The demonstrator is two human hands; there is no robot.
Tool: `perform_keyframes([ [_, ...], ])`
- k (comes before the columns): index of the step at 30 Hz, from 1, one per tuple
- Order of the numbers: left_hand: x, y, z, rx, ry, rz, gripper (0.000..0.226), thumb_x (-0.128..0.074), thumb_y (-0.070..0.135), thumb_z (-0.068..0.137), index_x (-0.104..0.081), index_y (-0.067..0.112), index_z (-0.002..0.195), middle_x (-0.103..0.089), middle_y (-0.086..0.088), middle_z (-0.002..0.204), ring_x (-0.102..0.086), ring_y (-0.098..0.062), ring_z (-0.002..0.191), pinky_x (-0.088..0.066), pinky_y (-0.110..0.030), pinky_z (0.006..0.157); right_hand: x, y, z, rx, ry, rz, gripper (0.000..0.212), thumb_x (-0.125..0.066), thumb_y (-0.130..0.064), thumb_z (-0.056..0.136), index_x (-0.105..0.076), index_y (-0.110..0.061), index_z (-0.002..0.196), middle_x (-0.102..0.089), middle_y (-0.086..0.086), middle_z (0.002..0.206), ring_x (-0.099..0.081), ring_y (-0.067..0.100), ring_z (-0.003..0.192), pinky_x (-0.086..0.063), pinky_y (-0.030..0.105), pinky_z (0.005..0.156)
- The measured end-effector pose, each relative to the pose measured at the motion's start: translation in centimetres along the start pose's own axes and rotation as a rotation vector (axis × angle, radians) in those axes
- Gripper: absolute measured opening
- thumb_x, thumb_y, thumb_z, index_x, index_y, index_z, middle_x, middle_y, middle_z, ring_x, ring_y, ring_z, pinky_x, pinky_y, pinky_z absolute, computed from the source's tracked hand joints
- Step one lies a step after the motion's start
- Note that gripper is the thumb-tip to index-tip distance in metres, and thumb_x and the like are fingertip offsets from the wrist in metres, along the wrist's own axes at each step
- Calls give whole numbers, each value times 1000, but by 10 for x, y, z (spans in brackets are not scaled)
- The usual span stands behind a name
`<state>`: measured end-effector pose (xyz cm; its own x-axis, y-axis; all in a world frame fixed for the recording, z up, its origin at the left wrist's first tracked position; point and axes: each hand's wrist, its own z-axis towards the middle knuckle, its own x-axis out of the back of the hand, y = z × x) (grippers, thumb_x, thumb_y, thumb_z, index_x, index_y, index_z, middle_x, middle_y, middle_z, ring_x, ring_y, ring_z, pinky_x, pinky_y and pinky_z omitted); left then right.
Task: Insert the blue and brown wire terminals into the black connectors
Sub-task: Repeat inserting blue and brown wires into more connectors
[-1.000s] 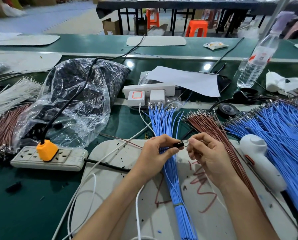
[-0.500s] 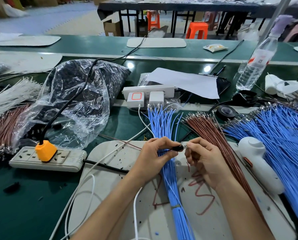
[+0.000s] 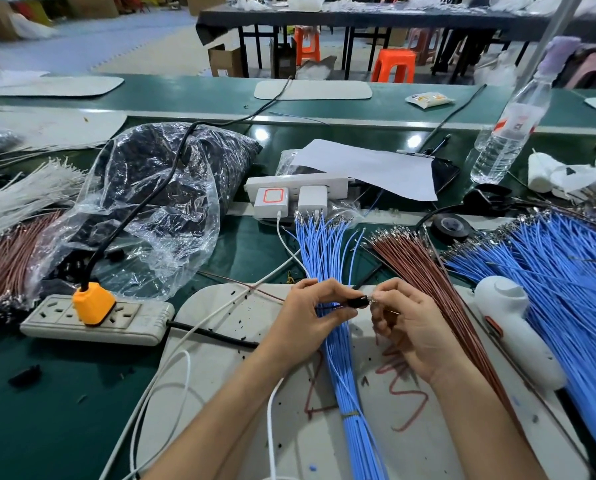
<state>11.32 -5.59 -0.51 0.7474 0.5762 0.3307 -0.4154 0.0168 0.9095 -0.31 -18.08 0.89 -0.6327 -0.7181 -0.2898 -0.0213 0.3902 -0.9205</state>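
Observation:
My left hand (image 3: 310,313) pinches a small black connector (image 3: 358,301) above the white work mat (image 3: 220,344). My right hand (image 3: 407,323) pinches a thin wire, its metal terminal (image 3: 372,299) right at the connector's open end; the wire's colour is hidden by my fingers. A bundle of blue wires (image 3: 327,258) fans out under both hands. A bundle of brown wires (image 3: 414,261) lies just to the right. A clear plastic bag of black connectors (image 3: 158,202) sits at the left.
A beige power strip with an orange plug (image 3: 92,306) lies left of the mat. A white power strip with chargers (image 3: 296,192) stands behind the blue wires. A white hand tool (image 3: 511,323), more blue wires (image 3: 566,271), black tape (image 3: 450,227) and a water bottle (image 3: 508,133) sit right.
The two hands stay together over the blue bundle. The right fingers have brought the wire's terminal up against the connector's end.

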Motion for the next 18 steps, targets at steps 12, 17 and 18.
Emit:
perform_keyframes([
  [12,0,1,-1,-27,3,122,21,-75,12,80,-71,22,98,-68,24,91,-61,9,87,-22,-24,109,2,-2,-2,93,-36,-160,18,-66,-6,84,-61,-11,68,-60,9,56,-51,15,45,-43,19,42],
  [17,0,4,-1,-10,20,43,20,-75,8,78,-72,13,97,-68,23,89,-57,14,90,-36,-50,103,1,-6,-5,3,-78,12,14,-67,-11,73,-58,-9,63,-58,10,58,-52,13,46,-45,18,44],
  [18,-1,4,-1,-14,14,51,20,-75,8,78,-72,14,97,-67,25,89,-56,15,89,-34,-50,104,0,-6,-5,-25,-76,13,14,-67,-12,72,-59,-11,61,-58,10,57,-51,13,44,-45,18,43],
])
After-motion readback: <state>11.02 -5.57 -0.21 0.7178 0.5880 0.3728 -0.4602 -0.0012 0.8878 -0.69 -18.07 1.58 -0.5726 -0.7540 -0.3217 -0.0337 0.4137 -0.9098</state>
